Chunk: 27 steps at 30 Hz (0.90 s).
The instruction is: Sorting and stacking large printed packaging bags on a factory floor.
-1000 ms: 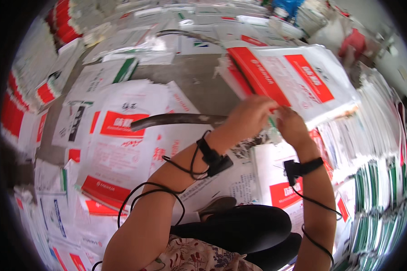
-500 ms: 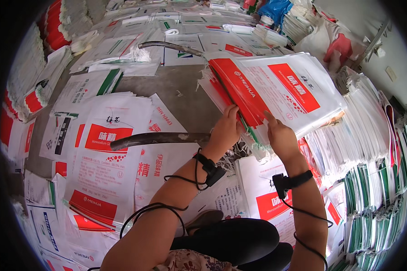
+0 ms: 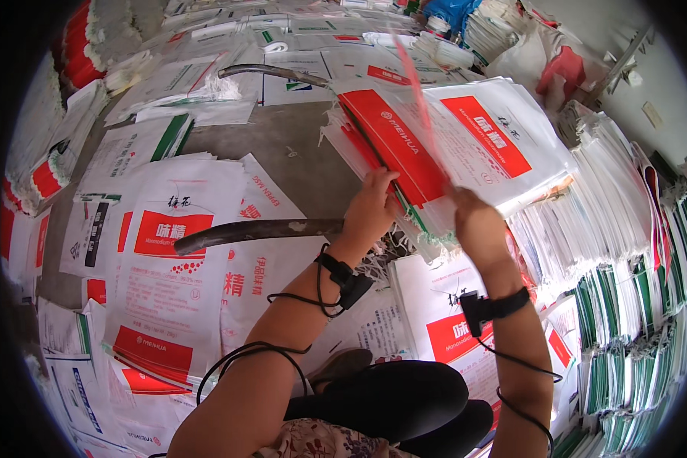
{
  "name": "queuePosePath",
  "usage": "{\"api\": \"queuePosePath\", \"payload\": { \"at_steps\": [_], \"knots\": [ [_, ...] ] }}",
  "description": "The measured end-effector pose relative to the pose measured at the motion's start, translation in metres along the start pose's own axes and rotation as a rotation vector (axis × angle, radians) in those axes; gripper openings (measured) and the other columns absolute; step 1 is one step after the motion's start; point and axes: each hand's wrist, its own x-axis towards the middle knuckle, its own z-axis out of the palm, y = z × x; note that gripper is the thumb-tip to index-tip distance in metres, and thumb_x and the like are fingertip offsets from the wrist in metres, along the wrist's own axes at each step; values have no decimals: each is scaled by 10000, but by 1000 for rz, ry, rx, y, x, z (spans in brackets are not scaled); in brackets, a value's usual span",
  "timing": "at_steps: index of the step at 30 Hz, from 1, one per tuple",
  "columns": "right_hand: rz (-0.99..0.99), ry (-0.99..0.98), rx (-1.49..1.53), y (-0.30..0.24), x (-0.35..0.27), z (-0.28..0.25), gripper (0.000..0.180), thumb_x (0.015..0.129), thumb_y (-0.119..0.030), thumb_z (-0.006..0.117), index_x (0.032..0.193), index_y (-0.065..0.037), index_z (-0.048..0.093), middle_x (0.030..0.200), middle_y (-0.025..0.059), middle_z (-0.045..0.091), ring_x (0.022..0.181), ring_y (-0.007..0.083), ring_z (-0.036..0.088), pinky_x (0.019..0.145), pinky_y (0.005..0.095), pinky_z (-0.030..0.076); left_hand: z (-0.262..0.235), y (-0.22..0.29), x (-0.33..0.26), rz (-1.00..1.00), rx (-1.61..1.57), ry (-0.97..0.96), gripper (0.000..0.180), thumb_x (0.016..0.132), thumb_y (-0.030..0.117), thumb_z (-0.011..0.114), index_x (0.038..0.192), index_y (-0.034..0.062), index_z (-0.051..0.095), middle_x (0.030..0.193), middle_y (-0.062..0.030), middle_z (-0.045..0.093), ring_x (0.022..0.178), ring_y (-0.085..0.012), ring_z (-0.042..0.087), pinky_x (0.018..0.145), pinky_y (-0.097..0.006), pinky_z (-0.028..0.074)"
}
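A stack of flat white woven sacks with red printed panels (image 3: 504,172) lies in front of me, slightly right of the middle. My left hand (image 3: 372,200) has its fingers closed at the near left edge of the stack, by a red band and a green strip. Over the near edge my right hand (image 3: 472,217) is closed and blurred by motion. From its fingers a thin, blurred red strip (image 3: 416,88) runs up and away; it looks like a sack's edge seen side-on. Both wrists wear black straps with cables.
Two dark curved bars, a near one (image 3: 259,233) and a far one (image 3: 275,72), reach left from the stack. More printed sacks (image 3: 168,282) lie at left. High bundles of folded sacks (image 3: 626,206) stand at right, below a wall (image 3: 649,84).
My right hand has closed and moved slightly, and a blurred red strip now rises from it above the stack. My left hand stays at the stack's edge. The whole view has shifted a little.
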Motion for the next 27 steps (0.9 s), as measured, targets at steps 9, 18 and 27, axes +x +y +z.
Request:
{"api": "queuePosePath", "payload": {
  "at_steps": [9, 18, 27],
  "knots": [
    [163, -90, 45, -30, -1, 13, 394, 830, -211, 678, 1192, -72, 609, 1026, 129, 674, 956, 322, 641, 785, 422, 545, -7, 9, -1, 45, 21, 32, 356, 834, -16, 533, 1168, 92, 588, 1224, -181, 563, 979, -357, 619, 828, -402, 518],
    [214, -108, 67, -23, -3, 15, 575, 788, -238, 725, 1286, -30, 526, 1077, 180, 624, 1020, 355, 605, 844, 443, 525, -14, 15, -2, 3, 23, -39, 408, 832, -24, 534, 1198, 150, 586, 1238, -152, 519, 968, -341, 627, 804, -417, 517],
    [211, -57, 94, -24, 0, 15, 459, 816, -191, 687, 1235, -45, 570, 1048, 176, 623, 956, 365, 631, 812, 450, 535, -13, 17, -3, 67, 217, -96, 558, 789, -1, 612, 1303, 208, 548, 1300, -149, 462, 971, -349, 633, 804, -423, 553]
  ]
}}
